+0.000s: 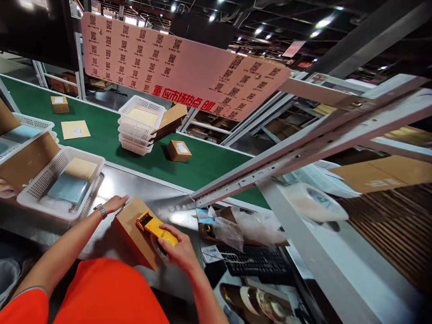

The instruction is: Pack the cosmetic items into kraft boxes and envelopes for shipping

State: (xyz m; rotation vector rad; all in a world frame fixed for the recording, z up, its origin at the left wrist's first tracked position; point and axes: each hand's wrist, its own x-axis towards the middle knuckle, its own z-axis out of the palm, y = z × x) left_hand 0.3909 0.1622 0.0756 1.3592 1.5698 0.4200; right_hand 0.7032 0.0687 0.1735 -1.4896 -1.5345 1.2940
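Note:
A brown cardboard box stands tilted on the metal bench in front of my body. My left hand, with a metal watch on the wrist, holds the box at its far left edge; some of its fingers are hidden. My right hand is wrapped round a yellow tape dispenser with black and orange parts. The dispenser lies against the box's upper face, its orange front end pointing toward the far left. Whether tape runs from it onto the box I cannot make out.
A white basket with packets sits left on the bench. Beyond it, a green conveyor carries stacked baskets, a small box and a flat envelope. To the right are a keyboard, tape rolls and a slanting metal frame.

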